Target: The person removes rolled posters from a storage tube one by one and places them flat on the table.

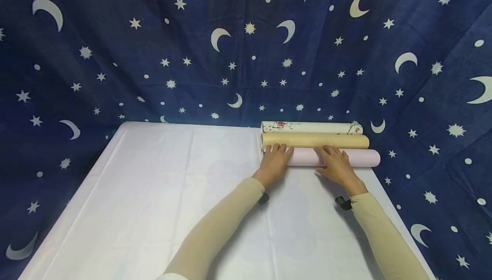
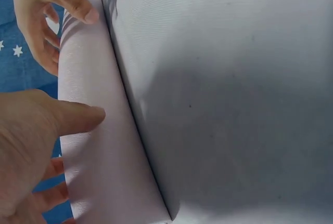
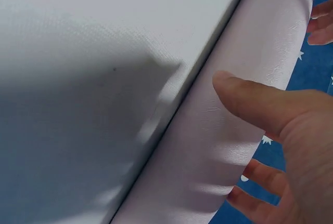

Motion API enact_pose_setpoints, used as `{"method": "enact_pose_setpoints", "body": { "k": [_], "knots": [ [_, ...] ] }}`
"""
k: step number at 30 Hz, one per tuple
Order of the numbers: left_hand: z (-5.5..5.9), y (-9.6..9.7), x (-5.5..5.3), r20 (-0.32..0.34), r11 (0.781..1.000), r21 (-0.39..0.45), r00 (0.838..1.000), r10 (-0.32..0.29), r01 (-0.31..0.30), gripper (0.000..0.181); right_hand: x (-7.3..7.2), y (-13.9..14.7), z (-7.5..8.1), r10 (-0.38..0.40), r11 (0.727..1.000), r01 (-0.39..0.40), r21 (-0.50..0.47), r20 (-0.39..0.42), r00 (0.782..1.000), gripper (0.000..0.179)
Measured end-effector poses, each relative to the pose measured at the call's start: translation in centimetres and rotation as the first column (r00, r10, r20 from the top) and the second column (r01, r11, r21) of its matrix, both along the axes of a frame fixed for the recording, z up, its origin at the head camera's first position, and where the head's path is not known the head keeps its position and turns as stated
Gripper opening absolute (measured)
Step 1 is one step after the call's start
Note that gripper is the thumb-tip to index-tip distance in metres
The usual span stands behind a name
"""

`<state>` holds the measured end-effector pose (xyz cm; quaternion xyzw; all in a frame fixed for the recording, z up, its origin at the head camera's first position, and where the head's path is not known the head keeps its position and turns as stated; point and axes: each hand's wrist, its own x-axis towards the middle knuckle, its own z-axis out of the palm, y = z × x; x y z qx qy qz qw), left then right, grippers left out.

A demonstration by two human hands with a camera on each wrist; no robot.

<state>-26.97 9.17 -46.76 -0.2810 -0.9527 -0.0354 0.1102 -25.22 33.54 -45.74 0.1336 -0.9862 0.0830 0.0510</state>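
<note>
A pale pink paper roll (image 1: 307, 157) lies crosswise on the white tabletop, nearest me of three rolls set side by side. My left hand (image 1: 273, 164) grips it near its left end, the fingers reaching over the far side. In the left wrist view the left thumb (image 2: 83, 118) lies on the roll's near face. Toward the other end my right hand (image 1: 338, 165) spans the same roll, fingers bent over its top and the thumb (image 3: 250, 95) along its near side. Behind the roll the fingertips are partly hidden in both wrist views.
Right behind the pink roll lies a yellow-tan roll (image 1: 315, 140), and behind that a white roll with red blossoms (image 1: 315, 127). White cloth covers the table (image 1: 153, 194). A dark blue curtain (image 1: 200, 36) with moons and stars hangs along the back and sides.
</note>
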Motion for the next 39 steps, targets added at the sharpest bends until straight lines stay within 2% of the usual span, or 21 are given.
{"method": "enact_pose_setpoints", "body": {
  "k": [6,9,14,20,27,32,39],
  "knots": [
    [-0.3,0.2,0.1,-0.041,1.0,-0.001,0.999,-0.009,0.009,0.047,0.4,0.3,0.1,-0.005,1.0,0.004,-0.021,-0.025,1.0,0.072],
    [-0.5,0.2,0.2,-0.059,1.0,-0.002,0.998,-0.017,0.017,0.045,0.4,1.0,0.1,-0.019,1.0,0.019,-0.021,-0.006,1.0,0.072],
    [-0.5,-0.1,0.3,-0.095,0.999,-0.035,0.995,-0.009,0.005,0.045,-0.3,2.2,0.0,-0.025,0.999,0.024,0.032,0.033,0.999,0.077],
    [-0.2,-0.6,0.4,-0.098,0.999,-0.044,0.995,-0.015,0.01,0.043,-0.8,3.1,-0.2,0.028,0.995,-0.029,0.095,0.012,1.0,0.084],
    [0.3,-2.3,0.9,-0.07,0.998,0.013,0.996,-0.056,0.057,0.039,0.3,2.5,0.5,0.056,0.994,-0.056,0.096,0.013,0.998,0.081],
    [0.9,-3.8,1.3,-0.061,0.997,0.031,0.996,-0.067,0.069,0.048,0.9,1.5,1.2,0.088,0.989,-0.082,0.125,-0.047,0.995,0.078],
    [1.6,-5.9,1.9,-0.072,0.995,0.03,0.993,-0.088,0.091,0.052,1.7,-0.1,2.1,0.132,0.987,-0.119,0.111,-0.116,0.985,0.073]
  ]
}}
